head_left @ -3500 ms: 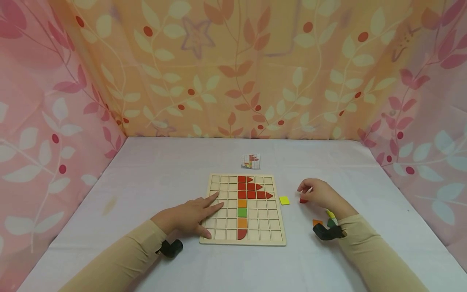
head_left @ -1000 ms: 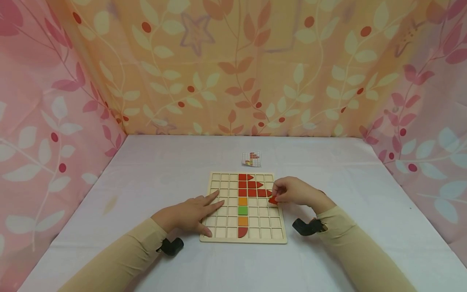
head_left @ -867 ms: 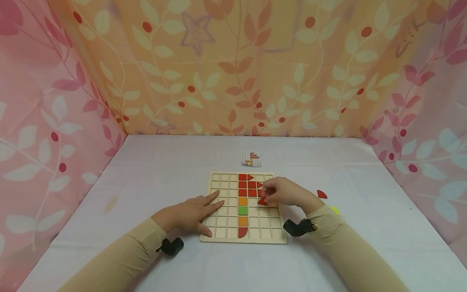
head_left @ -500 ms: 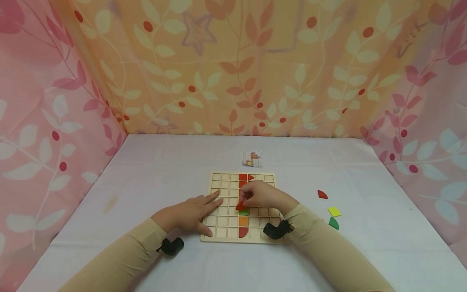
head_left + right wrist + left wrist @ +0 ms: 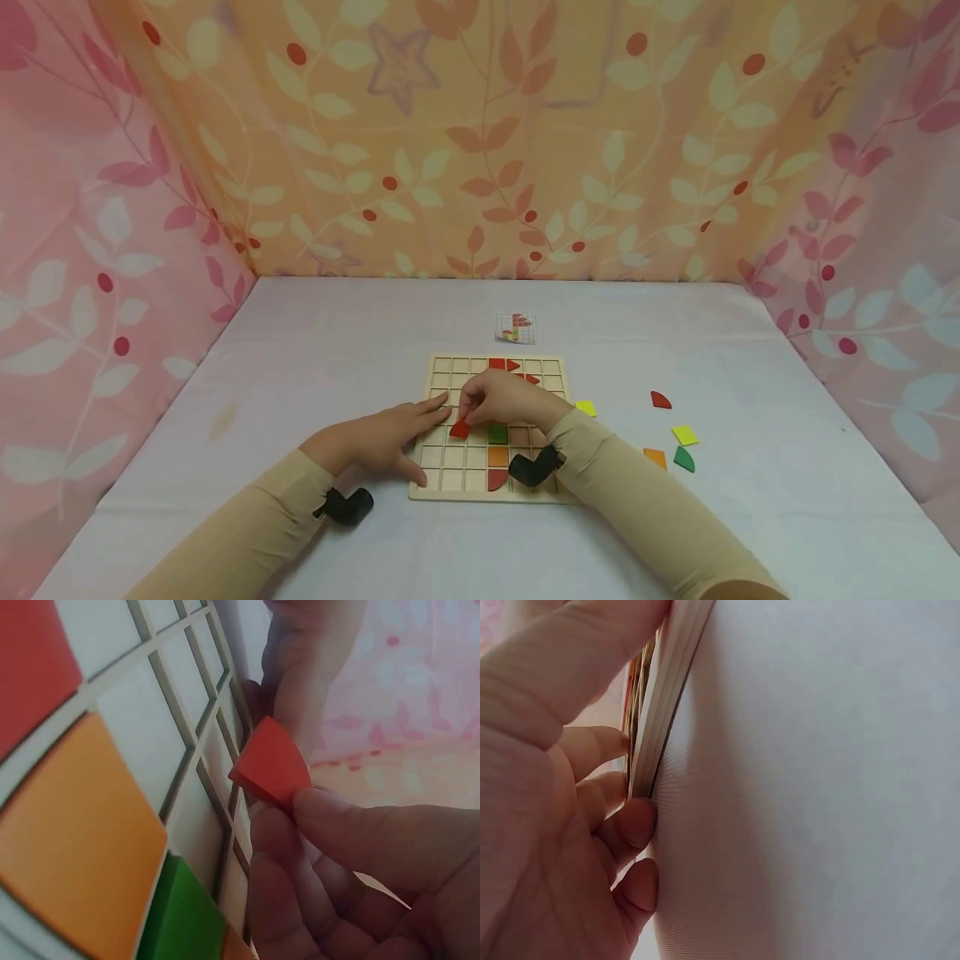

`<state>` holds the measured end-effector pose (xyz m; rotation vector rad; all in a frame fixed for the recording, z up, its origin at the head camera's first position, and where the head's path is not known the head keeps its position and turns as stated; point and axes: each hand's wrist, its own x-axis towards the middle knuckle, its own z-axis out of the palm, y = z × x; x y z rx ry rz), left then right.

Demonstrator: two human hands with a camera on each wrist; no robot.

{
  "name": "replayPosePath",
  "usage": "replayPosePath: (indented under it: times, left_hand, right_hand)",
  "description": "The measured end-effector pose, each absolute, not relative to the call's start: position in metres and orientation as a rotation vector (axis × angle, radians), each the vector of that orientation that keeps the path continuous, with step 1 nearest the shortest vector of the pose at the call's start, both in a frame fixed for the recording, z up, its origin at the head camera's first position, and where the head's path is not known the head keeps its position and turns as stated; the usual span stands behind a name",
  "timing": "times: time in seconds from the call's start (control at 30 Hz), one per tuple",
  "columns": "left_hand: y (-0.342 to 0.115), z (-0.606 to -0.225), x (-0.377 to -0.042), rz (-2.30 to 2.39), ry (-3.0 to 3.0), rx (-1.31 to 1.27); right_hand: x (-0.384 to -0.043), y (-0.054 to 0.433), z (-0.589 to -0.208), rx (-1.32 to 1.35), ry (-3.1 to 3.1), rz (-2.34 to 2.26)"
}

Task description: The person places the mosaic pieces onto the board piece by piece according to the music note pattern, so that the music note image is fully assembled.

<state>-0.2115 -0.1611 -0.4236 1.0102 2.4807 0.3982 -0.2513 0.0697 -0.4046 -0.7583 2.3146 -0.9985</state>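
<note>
Now your right hand [image 5: 506, 397] pinches a red quarter-circle tile [image 5: 459, 430] over the wooden grid board [image 5: 476, 457], nearer its left edge, where your left hand [image 5: 378, 439] rests with fingers spread.

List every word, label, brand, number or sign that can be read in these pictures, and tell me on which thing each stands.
No readable text in any view.
Small card: a coloured grid picture; any lettering is too small to read.
Wooden board and held red piece: none visible.
Backdrop: leaf print and a faint star outline, no lettering.
</note>
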Motion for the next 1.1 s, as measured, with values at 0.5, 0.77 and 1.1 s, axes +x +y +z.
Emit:
replayPosePath:
  times: [0.5,0.77,1.1]
  left_hand:
    - [-0.162,-0.422,-0.212,0.414,2.482,1.029]
    - [-0.161,-0.419,-0.21,0.437,2.471,1.021]
    - [-0.162,-0.423,-0.211,0.442,2.47,1.017]
  right_hand:
    - [-0.258,0.056,-0.409,-0.794,2.312,-0.84]
    - [-0.257,0.055,-0.408,-0.806,2.338,-0.786]
    - [-0.257,0.057,-0.403,-0.829,2.359,-0.748]
